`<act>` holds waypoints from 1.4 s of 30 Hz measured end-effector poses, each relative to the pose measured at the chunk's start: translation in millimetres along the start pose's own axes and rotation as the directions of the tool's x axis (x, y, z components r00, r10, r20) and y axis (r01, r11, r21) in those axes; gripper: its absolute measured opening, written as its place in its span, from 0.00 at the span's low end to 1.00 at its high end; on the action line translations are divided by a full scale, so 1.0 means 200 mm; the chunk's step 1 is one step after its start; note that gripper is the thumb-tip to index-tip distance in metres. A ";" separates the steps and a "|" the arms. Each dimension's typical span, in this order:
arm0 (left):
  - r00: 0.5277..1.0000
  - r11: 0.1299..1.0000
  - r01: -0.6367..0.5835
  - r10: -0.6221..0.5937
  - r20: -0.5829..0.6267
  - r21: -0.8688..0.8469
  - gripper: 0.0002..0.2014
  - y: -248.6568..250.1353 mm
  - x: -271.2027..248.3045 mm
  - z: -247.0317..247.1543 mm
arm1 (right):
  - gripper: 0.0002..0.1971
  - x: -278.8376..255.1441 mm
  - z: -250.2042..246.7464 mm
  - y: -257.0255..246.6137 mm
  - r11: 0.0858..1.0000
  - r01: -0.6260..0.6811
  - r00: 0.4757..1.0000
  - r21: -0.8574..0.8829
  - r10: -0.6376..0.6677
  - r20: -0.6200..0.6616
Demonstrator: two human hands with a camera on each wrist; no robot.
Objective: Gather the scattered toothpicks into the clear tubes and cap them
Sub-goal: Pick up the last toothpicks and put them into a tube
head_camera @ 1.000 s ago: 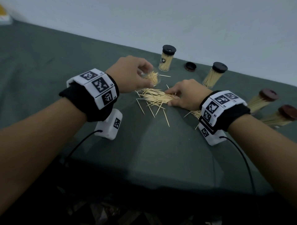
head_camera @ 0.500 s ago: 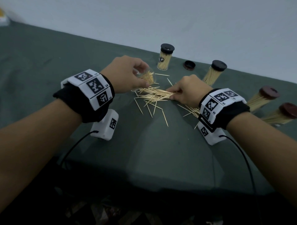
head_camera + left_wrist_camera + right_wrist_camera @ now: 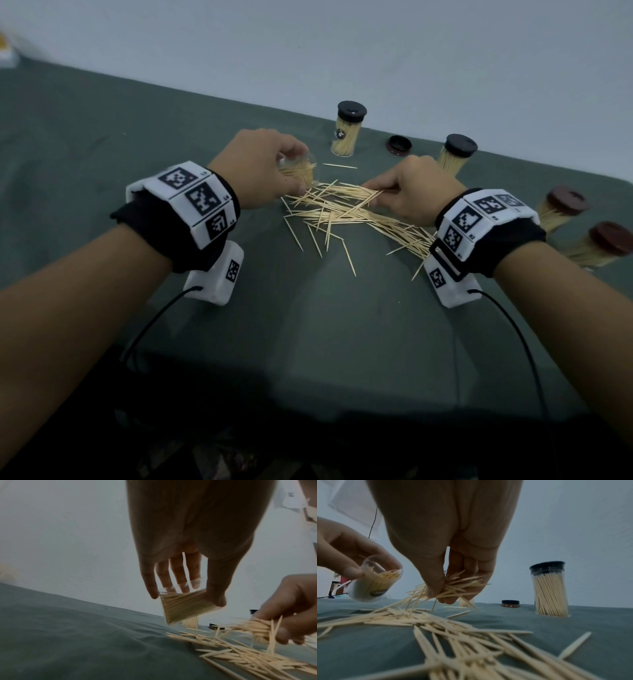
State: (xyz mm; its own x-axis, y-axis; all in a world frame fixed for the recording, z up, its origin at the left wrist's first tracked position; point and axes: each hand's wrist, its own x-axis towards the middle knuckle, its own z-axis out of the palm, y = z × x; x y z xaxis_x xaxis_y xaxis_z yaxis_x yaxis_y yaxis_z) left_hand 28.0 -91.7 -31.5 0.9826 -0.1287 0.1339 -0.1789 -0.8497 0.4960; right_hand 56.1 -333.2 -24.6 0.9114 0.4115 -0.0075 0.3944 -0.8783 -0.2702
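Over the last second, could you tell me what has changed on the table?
The right hand, which lay low on the pile of toothpicks, has risen, pinching a bunch of toothpicks in its fingers. The left hand still holds the open tube, tilted. The four capped tubes and the loose cap have not moved.

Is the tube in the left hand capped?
No: the tube gripped by the left hand has an open mouth with toothpick tips showing inside, and no cap on it.
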 end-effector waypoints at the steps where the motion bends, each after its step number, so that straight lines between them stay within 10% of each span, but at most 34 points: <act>1: 1.000 1.000 0.000 0.000 0.001 0.023 0.29 0.00 0.00 0.00 | 0.13 0.00 -0.01 0.00 1.000 0.004 1.000 -0.004 -0.005 -0.009; 17: 0.999 0.985 -0.005 -0.002 0.044 0.171 0.28 0.01 0.01 0.00 | 0.14 -0.01 -0.09 -0.10 1.000 0.018 1.000 0.021 -0.018 -0.003; 42: 1.000 0.985 0.016 -0.019 -0.011 -0.174 0.27 0.10 -0.03 0.04 | 0.14 0.00 0.10 -0.16 0.973 0.169 0.965 0.155 -0.131 -0.228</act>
State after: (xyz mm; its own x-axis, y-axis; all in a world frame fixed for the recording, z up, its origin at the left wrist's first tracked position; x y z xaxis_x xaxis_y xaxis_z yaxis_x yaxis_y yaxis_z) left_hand 18.8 -112.0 -30.0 0.9851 -0.1072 0.1342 -0.1687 -0.7500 0.6396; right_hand 41.8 -300.7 -34.8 0.8543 0.4569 0.2480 0.5198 -0.7475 -0.4136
